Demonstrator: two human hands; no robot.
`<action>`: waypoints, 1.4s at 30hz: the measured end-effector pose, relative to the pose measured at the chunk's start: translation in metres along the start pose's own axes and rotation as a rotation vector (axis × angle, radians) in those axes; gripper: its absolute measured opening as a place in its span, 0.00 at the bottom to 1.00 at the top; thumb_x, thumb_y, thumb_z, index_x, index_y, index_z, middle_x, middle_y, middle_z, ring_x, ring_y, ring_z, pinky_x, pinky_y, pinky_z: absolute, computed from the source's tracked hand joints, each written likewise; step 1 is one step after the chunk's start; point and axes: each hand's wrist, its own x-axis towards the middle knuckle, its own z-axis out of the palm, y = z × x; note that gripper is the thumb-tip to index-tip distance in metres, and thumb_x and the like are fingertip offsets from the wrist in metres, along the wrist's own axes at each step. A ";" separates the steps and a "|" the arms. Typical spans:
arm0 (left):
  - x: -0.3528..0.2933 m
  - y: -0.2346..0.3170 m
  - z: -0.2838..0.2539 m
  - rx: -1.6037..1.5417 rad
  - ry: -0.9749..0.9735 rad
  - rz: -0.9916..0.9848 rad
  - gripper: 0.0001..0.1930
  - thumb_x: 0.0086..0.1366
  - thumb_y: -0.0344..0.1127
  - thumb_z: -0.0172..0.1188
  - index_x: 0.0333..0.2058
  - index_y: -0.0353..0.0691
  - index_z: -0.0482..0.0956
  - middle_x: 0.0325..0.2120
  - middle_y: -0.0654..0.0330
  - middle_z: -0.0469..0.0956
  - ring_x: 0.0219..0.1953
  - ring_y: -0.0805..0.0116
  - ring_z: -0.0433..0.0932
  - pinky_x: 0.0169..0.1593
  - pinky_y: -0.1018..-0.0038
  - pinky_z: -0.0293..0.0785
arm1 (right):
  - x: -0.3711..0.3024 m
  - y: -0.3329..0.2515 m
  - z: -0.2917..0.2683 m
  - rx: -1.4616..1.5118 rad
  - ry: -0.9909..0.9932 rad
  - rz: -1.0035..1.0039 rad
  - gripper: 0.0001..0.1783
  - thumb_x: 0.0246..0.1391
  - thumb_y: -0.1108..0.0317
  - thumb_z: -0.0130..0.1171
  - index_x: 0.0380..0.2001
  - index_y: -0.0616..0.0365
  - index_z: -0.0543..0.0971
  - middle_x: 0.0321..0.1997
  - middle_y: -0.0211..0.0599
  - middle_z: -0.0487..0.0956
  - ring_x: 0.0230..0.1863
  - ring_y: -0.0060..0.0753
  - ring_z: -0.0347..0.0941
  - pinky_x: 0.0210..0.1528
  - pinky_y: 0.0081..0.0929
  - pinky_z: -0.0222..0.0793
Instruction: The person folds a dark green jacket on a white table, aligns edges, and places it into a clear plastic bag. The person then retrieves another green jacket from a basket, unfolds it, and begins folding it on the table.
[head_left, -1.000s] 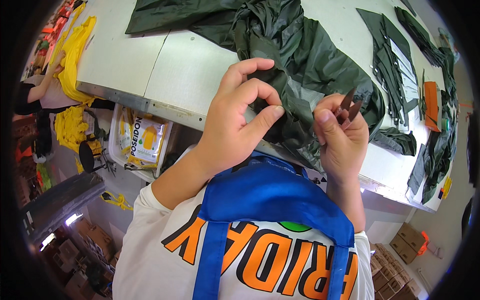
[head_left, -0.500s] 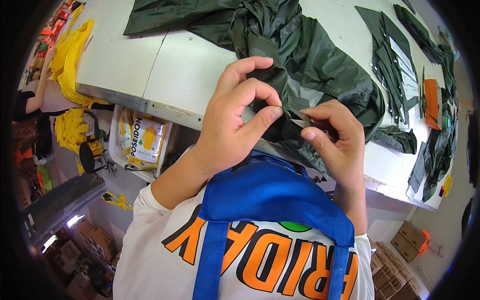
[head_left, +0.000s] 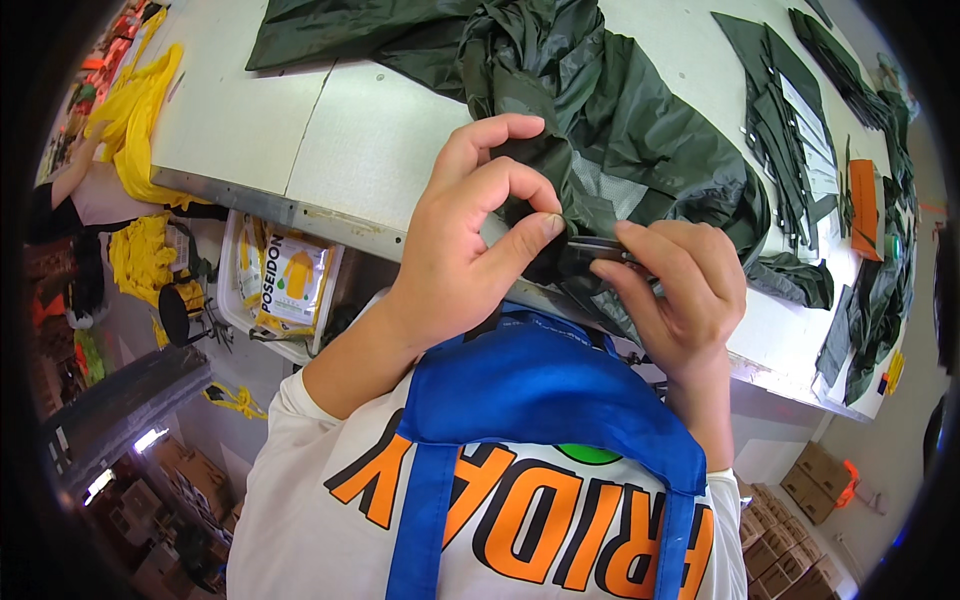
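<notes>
A dark green waterproof garment [head_left: 640,120] lies bunched on the white table, its near edge hanging over the front. My left hand [head_left: 470,230] pinches a bit of its fabric between thumb and forefinger, the other fingers curled above. Close on the right, my right hand [head_left: 685,290] grips a small pair of metal thread snips [head_left: 598,243]. The snips' tip points left, right beside the left thumb and the pinched fabric. Whatever thread may be at the tip is too small to make out.
Cut dark green pieces [head_left: 780,130] and an orange box [head_left: 862,208] lie on the table's right side. Below its metal front edge [head_left: 290,212] stands a white bin [head_left: 240,290] with packaged yellow garments. At far left, another person's arm [head_left: 75,175] is near yellow fabric [head_left: 140,110].
The snips' blades, spread before, are now together. My right hand has turned and shifted slightly right, while the left keeps its pinch. The other person's arm has moved at the yellow fabric.
</notes>
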 end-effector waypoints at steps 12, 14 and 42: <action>-0.011 -0.034 -0.007 -0.587 -0.099 0.104 0.05 0.47 0.26 0.60 0.25 0.42 0.76 0.58 0.47 0.57 0.54 0.63 0.64 0.58 0.68 0.57 | -0.010 0.032 0.032 1.107 -0.352 0.897 0.20 0.50 0.69 0.64 0.46 0.64 0.76 0.36 0.25 0.76 0.30 0.14 0.66 0.37 0.13 0.61; -0.017 -0.036 -0.010 -0.639 -0.058 0.013 0.08 0.47 0.24 0.60 0.28 0.42 0.74 0.51 0.51 0.62 0.51 0.67 0.64 0.53 0.73 0.59 | -0.008 0.031 0.029 1.137 -0.335 0.921 0.13 0.51 0.70 0.64 0.38 0.64 0.78 0.28 0.22 0.75 0.30 0.13 0.66 0.36 0.13 0.61; -0.003 -0.017 -0.029 0.079 0.292 -0.006 0.16 0.46 0.20 0.66 0.33 0.42 0.72 0.20 0.72 0.60 0.22 0.81 0.57 0.27 0.82 0.55 | 0.015 -0.006 0.039 0.478 -0.426 0.611 0.22 0.41 0.77 0.65 0.42 0.56 0.71 0.15 0.30 0.68 0.20 0.14 0.62 0.23 0.18 0.59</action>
